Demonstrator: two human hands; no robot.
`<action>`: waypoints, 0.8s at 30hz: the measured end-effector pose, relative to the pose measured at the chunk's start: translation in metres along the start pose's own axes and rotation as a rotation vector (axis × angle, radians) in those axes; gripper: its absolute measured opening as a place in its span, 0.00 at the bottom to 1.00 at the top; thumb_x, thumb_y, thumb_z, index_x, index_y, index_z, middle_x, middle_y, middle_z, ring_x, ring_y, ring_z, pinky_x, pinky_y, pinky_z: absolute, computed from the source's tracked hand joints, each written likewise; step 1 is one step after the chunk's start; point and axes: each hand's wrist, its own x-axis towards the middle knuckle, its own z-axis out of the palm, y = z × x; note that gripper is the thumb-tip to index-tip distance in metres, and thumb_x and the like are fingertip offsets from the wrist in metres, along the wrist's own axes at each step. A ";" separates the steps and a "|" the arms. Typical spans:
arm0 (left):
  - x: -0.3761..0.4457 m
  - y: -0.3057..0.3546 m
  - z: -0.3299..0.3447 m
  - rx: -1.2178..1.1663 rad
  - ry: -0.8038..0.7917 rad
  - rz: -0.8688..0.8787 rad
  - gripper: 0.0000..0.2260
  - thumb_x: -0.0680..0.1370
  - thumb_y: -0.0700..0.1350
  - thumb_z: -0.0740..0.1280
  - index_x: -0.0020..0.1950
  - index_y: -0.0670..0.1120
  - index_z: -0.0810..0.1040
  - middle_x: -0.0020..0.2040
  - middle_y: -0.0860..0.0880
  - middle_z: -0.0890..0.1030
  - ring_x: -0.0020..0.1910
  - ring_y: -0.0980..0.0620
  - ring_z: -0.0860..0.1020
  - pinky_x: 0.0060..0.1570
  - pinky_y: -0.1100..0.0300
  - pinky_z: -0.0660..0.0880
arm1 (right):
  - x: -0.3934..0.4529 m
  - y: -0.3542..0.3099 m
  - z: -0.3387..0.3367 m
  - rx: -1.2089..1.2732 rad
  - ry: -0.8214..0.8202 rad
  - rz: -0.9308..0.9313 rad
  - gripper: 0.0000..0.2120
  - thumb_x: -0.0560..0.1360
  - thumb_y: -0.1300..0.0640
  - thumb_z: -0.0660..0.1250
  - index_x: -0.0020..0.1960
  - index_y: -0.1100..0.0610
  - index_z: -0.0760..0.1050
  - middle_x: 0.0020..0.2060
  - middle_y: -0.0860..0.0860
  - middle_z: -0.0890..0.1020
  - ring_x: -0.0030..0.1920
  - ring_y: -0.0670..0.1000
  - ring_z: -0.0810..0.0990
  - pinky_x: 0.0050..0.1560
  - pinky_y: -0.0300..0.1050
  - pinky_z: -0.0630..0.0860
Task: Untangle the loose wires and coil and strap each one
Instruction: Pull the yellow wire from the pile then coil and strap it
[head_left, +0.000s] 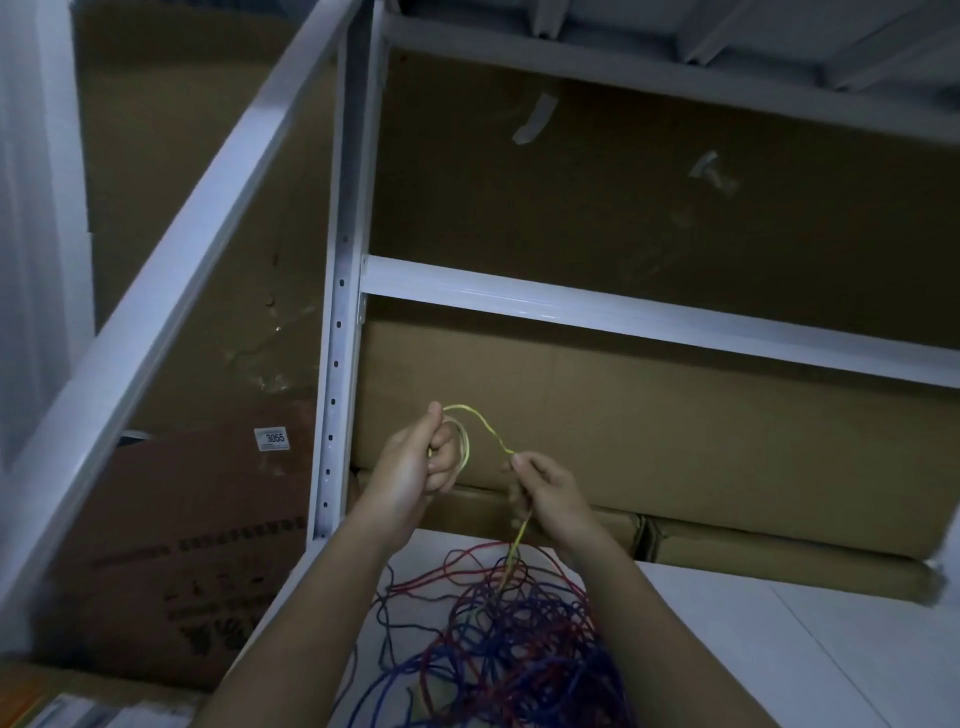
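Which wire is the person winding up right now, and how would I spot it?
Start at the white metal shelving stacked with cardboard boxes. In front of it the left hand grips a small coil, and the right hand pinches the same strand. It is the yellow wire, unlike the red and blue tangle below.

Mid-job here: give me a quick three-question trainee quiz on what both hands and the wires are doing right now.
1. True or false: the left hand grips a small coil of thin yellow wire.
2. Where does the yellow wire run below the right hand?
A. into the tangled pile of red and blue wires
B. over the white metal shelf beam
C. into a brown cardboard box
3. Fill in: the pile lies on a ____ surface.

Key: 1 true; 2 A; 3 white.
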 end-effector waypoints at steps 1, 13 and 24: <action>0.001 0.001 0.001 -0.021 -0.006 0.002 0.19 0.83 0.52 0.53 0.33 0.48 0.65 0.23 0.54 0.60 0.19 0.58 0.56 0.23 0.66 0.60 | 0.003 -0.006 0.002 0.013 0.061 0.020 0.10 0.81 0.54 0.60 0.45 0.54 0.78 0.31 0.47 0.73 0.30 0.44 0.70 0.32 0.38 0.69; 0.009 0.020 0.008 -0.188 -0.010 0.052 0.17 0.75 0.55 0.61 0.29 0.48 0.70 0.19 0.55 0.59 0.16 0.59 0.55 0.23 0.66 0.62 | 0.031 -0.047 0.007 -0.851 0.368 -0.267 0.21 0.80 0.38 0.53 0.61 0.48 0.77 0.40 0.50 0.83 0.40 0.52 0.81 0.38 0.44 0.74; 0.030 -0.010 -0.011 0.145 0.245 0.125 0.10 0.84 0.44 0.52 0.48 0.44 0.70 0.34 0.52 0.77 0.30 0.57 0.75 0.46 0.59 0.69 | -0.015 0.013 0.026 -1.091 -0.210 -0.934 0.11 0.79 0.52 0.61 0.49 0.55 0.80 0.40 0.52 0.83 0.39 0.52 0.78 0.36 0.41 0.62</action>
